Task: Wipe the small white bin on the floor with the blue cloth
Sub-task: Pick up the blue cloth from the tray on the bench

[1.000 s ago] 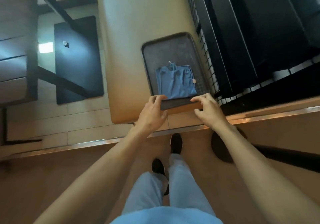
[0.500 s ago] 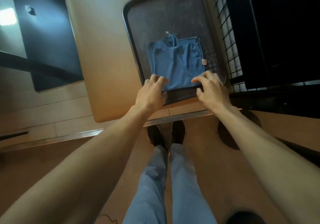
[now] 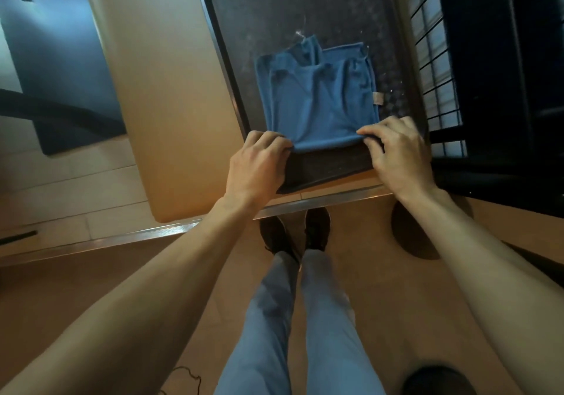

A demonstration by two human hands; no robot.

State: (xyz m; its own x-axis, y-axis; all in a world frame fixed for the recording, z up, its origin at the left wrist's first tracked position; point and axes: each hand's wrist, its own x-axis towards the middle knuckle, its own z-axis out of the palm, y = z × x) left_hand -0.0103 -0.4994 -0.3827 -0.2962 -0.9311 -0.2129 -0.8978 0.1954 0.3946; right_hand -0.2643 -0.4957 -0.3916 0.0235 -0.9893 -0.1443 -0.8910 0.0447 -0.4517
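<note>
The blue cloth (image 3: pixel 317 104) lies folded on a dark tray (image 3: pixel 225 58) at the near end of a tan bench (image 3: pixel 171 119). The left hand (image 3: pixel 259 165) pinches the cloth's near left corner, and the right hand (image 3: pixel 396 150) pinches its near right corner (a small tan tag shows on the right edge). Two dark shoes (image 3: pixel 294 232) stand on the floor below.

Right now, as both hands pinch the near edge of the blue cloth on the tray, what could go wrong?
1. The dark tray overhangs the near end of the table; pulling the blue cloth toward the body may drag it off.
2. The left hand and right hand pinch only the near corners, so the folded cloth may open and hang down.
3. No white bin is in view, so it must still be found.
</note>
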